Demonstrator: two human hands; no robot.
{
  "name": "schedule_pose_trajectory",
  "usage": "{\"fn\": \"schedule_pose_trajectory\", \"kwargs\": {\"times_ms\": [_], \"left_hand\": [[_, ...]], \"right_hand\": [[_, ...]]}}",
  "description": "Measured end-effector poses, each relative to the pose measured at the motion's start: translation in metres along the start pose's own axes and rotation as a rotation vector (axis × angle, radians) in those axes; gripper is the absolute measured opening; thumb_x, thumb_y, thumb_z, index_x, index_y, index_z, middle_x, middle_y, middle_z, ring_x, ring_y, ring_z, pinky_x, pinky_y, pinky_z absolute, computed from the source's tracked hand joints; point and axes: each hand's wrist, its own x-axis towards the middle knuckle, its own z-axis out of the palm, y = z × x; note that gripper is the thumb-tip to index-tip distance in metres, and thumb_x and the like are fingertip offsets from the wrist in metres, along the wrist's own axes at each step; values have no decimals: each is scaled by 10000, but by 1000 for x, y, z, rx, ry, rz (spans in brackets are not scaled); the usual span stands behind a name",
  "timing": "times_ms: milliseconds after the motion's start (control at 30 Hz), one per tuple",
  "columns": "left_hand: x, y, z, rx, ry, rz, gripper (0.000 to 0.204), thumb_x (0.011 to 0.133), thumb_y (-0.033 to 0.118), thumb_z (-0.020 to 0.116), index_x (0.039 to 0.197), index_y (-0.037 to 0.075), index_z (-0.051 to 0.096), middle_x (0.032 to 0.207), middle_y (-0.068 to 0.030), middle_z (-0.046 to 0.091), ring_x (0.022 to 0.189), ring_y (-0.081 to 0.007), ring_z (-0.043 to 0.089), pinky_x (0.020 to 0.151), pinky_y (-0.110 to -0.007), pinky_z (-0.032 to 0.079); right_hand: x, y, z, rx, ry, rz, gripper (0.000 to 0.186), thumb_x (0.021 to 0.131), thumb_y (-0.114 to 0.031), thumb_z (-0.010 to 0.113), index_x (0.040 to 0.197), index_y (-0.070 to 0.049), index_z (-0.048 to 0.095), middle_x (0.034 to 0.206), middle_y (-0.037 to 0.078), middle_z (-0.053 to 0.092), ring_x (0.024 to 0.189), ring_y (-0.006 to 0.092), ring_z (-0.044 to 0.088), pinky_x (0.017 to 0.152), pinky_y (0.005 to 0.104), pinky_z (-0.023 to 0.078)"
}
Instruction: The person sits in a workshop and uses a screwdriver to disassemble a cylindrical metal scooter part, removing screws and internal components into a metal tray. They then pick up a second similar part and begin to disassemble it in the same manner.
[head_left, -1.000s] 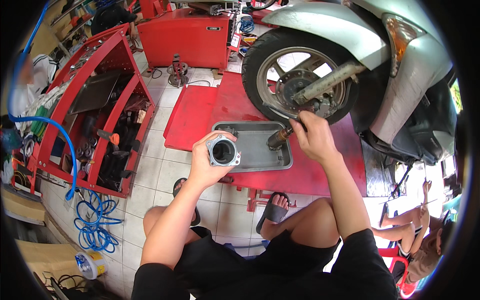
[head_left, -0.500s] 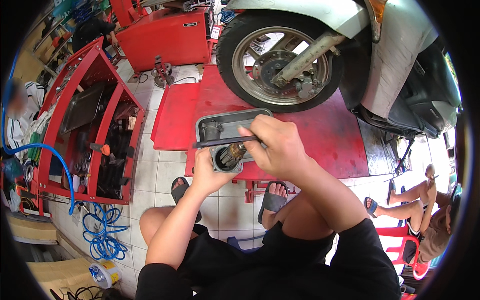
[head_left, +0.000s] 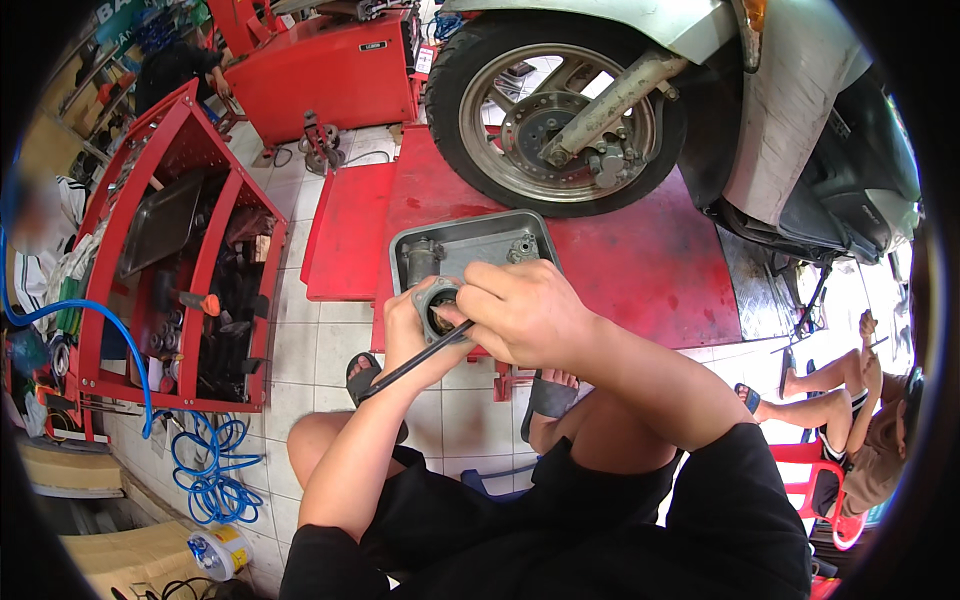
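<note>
My left hand (head_left: pixel 406 330) is closed around a grey metal cylinder housing (head_left: pixel 437 293), its flanged bore facing up. My right hand (head_left: pixel 515 310) grips a long dark bar (head_left: pixel 410 365), which slants down to the left across the housing and my left hand. Inside the bore is a brassy metal piece, partly hidden by my right fingers. Just beyond both hands, a grey metal tray (head_left: pixel 470 225) holds another cylindrical part (head_left: pixel 423 262) and a small fitting (head_left: pixel 522 247).
A scooter's front wheel (head_left: pixel 460 130) stands on a red lift platform (head_left: pixel 640 280). A red tool cart (head_left: pixel 95 260) and coiled blue hose (head_left: pixel 215 465) are left; a red machine (head_left: pixel 310 80) stands behind. A seated person (head_left: pixel 870 430) is at right, others at far left.
My right hand moved left from beside the wheel, bringing the metal tool from the tray to the housing. Its bar swung from level to slanting, and the tool now sits lower in the bore.
</note>
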Motion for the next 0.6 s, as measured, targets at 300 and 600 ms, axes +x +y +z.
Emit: {"fn": "schedule_pose_trajectory", "kwargs": {"times_ms": [300, 600], "left_hand": [[-6, 6, -8, 28, 71, 109, 348, 625, 74, 841, 930, 30, 680, 818, -66, 700, 736, -155, 687, 692, -292, 543], [5, 7, -4, -15, 52, 27, 336, 642, 69, 829, 937, 7, 678, 799, -61, 690, 736, -88, 636, 683, -272, 533]], "right_hand": [[-3, -13, 6, -26, 89, -32, 180, 852, -175, 691, 837, -82, 538, 825, 67, 554, 602, 234, 640, 506, 383, 493], [3, -2, 11, 58, 202, 58, 277, 807, -188, 772, 739, -55, 539, 686, 80, 521, 480, 269, 555, 411, 399, 414]]}}
